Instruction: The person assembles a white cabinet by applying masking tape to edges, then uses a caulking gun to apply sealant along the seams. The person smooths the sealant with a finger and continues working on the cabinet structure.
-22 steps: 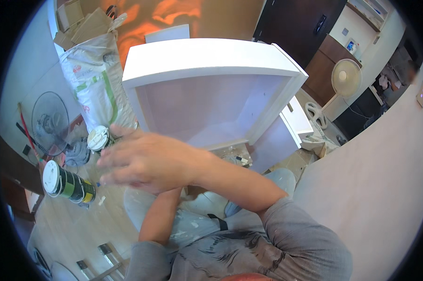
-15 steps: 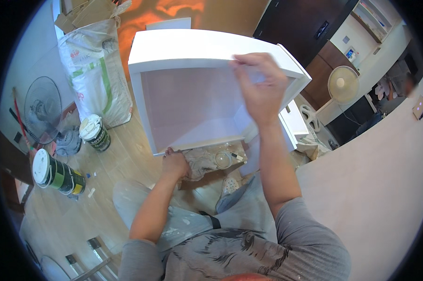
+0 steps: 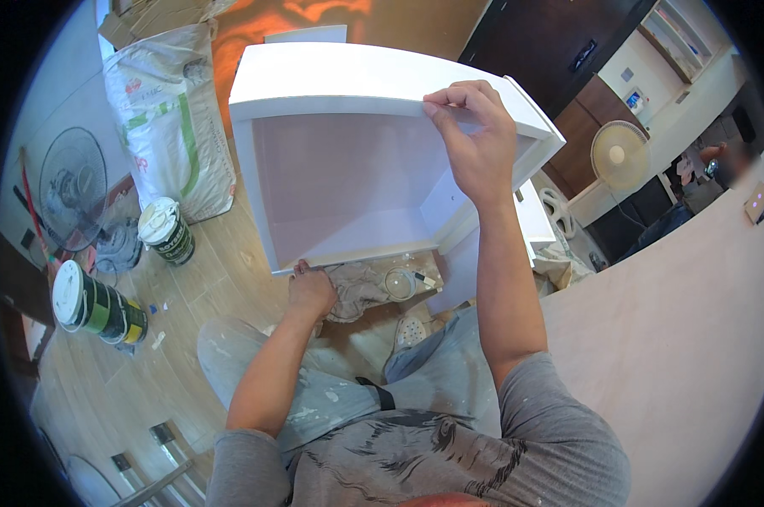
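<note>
A white open-fronted cabinet box (image 3: 340,182) stands on the wooden floor before me, its pale inside facing me. My right hand (image 3: 475,139) grips the front edge of its top panel, fingers curled over the rim. My left hand (image 3: 308,290) is low at the box's bottom front edge, fingers closed against or under it; whether it holds something is hidden. A grey rag (image 3: 357,291) and a small round lid (image 3: 399,283) lie on the floor just right of that hand. My paint-spattered trousers show below.
Two paint cans (image 3: 166,231) (image 3: 95,302) stand on the floor at left, beside a floor fan (image 3: 73,190) and a white sack (image 3: 175,127). A standing fan (image 3: 616,156) is at right. A large pale board (image 3: 678,355) fills the right side. Another person sits far right.
My right hand swept from the left across the view up to the box's top edge and took hold of it. My left hand settled at the bottom front edge.
</note>
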A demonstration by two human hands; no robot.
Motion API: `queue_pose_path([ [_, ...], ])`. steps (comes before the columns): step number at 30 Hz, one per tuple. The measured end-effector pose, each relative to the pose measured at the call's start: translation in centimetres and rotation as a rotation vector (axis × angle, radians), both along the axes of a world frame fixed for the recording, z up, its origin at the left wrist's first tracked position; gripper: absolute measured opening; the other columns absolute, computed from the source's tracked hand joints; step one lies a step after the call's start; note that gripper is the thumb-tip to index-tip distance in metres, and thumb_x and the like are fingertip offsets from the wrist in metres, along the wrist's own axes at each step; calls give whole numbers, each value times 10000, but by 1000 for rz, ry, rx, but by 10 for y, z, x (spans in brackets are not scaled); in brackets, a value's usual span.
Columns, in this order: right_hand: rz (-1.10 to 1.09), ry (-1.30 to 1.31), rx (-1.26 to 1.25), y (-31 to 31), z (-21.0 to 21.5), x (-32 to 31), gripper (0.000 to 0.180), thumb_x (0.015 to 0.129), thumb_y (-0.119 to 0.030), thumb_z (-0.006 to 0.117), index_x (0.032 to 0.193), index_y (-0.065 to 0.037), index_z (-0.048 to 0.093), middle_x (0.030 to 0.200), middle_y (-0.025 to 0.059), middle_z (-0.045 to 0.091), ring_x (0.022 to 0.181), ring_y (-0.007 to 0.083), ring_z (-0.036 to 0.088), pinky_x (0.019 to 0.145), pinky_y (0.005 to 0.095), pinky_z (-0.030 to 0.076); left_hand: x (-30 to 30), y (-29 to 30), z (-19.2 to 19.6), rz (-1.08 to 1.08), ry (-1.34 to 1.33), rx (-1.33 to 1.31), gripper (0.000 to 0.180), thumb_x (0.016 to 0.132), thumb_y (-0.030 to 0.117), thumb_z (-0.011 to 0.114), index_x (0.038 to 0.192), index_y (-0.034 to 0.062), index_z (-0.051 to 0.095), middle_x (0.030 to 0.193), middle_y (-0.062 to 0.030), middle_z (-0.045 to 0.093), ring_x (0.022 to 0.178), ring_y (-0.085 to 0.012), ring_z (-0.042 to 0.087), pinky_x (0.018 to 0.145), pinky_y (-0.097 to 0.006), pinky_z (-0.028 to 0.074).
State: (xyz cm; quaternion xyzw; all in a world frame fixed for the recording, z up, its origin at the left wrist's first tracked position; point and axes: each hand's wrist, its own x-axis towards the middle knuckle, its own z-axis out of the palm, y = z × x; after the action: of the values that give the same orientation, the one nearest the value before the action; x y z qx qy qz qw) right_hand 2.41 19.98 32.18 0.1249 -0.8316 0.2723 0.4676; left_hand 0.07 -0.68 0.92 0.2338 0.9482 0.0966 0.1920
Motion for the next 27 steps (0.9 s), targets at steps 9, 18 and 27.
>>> queue_pose_path([
  [9, 29, -66, -276, 9, 5, 8, 166, 1012, -184, 673, 1034, -19, 667, 973, 62, 665, 928, 165, 589, 890, 324, 484, -1, -2, -2, 12, 8, 53, 578, 992, 338, 590, 1414, -58, 577, 1594, -407, 333, 1468, -509, 420, 1195, -512, 407],
  [18, 164, -255, -73, -41, -6, 36, 221, 1015, -210, 649, 941, -7, 601, 858, 167, 625, 841, 323, 600, 784, 400, 481, 1, -5, 4, 21, 19, 52, 507, 987, 301, 577, 1358, -41, 628, 1559, -409, 389, 1447, -501, 450, 1190, -486, 413],
  [27, 585, -472, 226, -34, -17, 72, 275, 924, -209, 814, 803, -18, 657, 752, 65, 644, 737, 145, 625, 758, 324, 541, -2, -2, -6, -14, 27, 51, 534, 992, 321, 582, 1396, -26, 598, 1589, -390, 362, 1459, -487, 438, 1183, -507, 416],
])
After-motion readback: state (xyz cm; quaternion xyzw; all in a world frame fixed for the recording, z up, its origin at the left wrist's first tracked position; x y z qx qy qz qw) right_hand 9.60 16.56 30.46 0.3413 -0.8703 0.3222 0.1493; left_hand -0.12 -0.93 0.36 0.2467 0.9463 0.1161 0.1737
